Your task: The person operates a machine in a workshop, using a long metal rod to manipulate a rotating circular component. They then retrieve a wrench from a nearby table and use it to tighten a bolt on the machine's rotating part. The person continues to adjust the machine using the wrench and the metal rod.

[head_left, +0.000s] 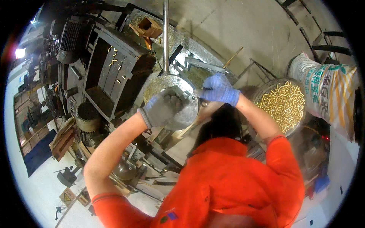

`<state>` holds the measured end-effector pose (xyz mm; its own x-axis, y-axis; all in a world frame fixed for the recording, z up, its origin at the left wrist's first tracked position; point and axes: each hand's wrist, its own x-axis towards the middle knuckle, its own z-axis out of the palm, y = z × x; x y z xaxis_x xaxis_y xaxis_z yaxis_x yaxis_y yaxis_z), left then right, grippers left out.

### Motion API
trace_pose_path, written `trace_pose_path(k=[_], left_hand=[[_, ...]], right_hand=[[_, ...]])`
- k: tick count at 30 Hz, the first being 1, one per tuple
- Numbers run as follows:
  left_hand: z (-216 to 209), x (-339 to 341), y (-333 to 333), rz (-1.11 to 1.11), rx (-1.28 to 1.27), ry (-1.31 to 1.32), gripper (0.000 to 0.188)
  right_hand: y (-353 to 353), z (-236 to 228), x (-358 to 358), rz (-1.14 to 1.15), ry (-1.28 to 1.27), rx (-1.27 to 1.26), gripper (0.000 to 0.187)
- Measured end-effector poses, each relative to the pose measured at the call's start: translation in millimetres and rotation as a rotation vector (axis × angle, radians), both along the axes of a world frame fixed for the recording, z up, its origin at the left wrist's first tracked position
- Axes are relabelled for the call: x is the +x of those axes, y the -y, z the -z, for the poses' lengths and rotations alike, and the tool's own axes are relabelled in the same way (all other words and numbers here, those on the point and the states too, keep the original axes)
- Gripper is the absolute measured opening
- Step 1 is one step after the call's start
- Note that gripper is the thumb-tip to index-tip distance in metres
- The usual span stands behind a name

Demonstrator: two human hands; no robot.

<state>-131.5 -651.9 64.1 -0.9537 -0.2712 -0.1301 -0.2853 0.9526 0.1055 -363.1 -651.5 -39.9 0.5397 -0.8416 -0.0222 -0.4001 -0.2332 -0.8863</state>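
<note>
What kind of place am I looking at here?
Probably a metalworking workshop or small factory: there is a finned motor housing among dark machinery, and a round container full of small brass-coloured pieces.

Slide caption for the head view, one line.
Gloved left hand over a round metal plate, gloved right hand at its rim, brass-coloured parts to the right.

uneven light, white glare at left, bright sheen beyond the far edge of the round plate (182, 121), shadowed machinery (72, 40), soft detail, bent lines, black rim
</note>
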Motion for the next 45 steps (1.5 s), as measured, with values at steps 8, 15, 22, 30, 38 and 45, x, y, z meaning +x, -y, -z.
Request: trace_pose_path(k=[8, 15, 22, 30, 38, 45], left_hand=[[-7.8, -2.6, -1.1, -0.033, 0.004, 0.082, 0.034], [-21.7, -1.5, -13.7, -0.312, 0.007, 0.055, 0.02], [-36.1, 42.5, -33.5, -0.931, 0.093, 0.086, 0.024], [-13.5, 39.6, -54.6, -0.971, 0.055, 0.172, 0.022], [-12.6, 39.0, -44.9, -0.884, 0.018, 0.253, 0.035], [-15.7, 53.7, -61.7, -0.933, 0.022, 0.359, 0.035]], right_hand=[[-0.4, 6.8, 2.0, 0.008, 0.009, 0.032, 0.058], [1.4, -0.3, -0.4, -0.044, -0.018, 0.074, 0.046], [3.0, -5.1, -1.6, -0.052, 0.035, 0.147, 0.054], [2.6, -7.5, -1.6, -0.052, -0.005, 0.178, 0.043], [1.0, -1.3, 0.6, -0.026, 0.057, 0.136, 0.055], [0.7, 2.8, -0.2, -0.063, -0.037, 0.099, 0.047]])
